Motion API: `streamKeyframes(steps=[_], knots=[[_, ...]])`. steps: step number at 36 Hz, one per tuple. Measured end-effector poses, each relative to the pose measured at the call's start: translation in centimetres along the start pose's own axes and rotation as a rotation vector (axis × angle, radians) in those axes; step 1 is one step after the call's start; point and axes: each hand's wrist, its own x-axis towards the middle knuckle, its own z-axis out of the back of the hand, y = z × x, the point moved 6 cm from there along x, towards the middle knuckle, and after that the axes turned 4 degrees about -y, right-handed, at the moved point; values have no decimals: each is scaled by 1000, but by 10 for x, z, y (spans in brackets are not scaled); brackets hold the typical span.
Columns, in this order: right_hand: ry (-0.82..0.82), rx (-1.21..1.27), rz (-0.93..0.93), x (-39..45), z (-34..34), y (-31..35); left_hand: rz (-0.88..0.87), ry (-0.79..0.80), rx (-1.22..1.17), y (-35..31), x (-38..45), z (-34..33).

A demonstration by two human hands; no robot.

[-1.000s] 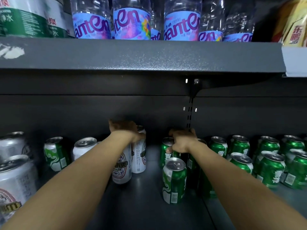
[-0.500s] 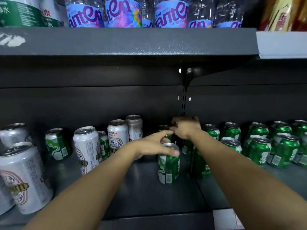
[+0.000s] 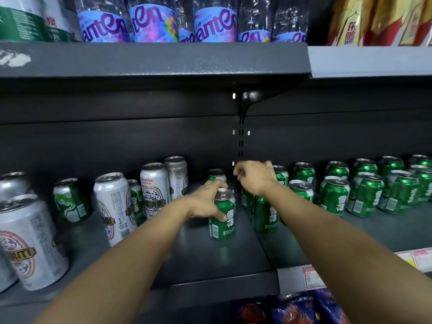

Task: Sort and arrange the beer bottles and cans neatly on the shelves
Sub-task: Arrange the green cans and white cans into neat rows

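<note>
My left hand [image 3: 205, 202] grips a short green beer can [image 3: 223, 220] that stands upright on the dark shelf [image 3: 210, 258]. My right hand [image 3: 256, 177] is closed over the top of a green can behind a second green can [image 3: 265, 212] just to the right; the held can is mostly hidden. Tall white cans [image 3: 154, 188] stand at the left with a few green cans [image 3: 71, 199] among them. Several green cans [image 3: 364, 195] fill the right part of the shelf.
The upper shelf [image 3: 163, 59] carries water bottles [image 3: 152, 19] and overhangs the cans closely. A bracket and slotted upright [image 3: 240, 127] run down the back panel. Price tags [image 3: 313, 277] line the front edge at right, with snack bags [image 3: 292, 309] below.
My left hand left the white cans at the back left and moved right onto the front green can. My right hand stays on the cans near the upright. The camera pulled back.
</note>
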Motion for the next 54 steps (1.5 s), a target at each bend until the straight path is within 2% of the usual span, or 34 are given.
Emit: streamKeyframes(steps=[4, 9, 21, 34, 39, 44, 46, 50, 54], knots=[[78, 168, -43, -12, -4, 2, 37, -121, 0, 6, -5, -2], [105, 329, -73, -19, -12, 10, 72, -203, -169, 13, -4, -3], [121, 227, -31, -26, -16, 17, 107, -276, -349, 17, -4, -7], [176, -94, 54, -27, -13, 27, 173, -321, -374, 17, -14, -18], [156, -184, 65, -28, -18, 33, 136, -482, -260, 21, -33, -20], [-220, -92, 127, -39, -5, 66, 148, -792, -71, 28, -84, 4], [-287, -25, 195, -45, -5, 91, 171, -888, -43, 33, -104, 17], [-262, 18, 303, -55, -15, 143, 205, -1013, -18, 49, -141, 42], [-198, 62, 324, -51, -23, 187, 306, -1118, 24, 73, -169, 69]])
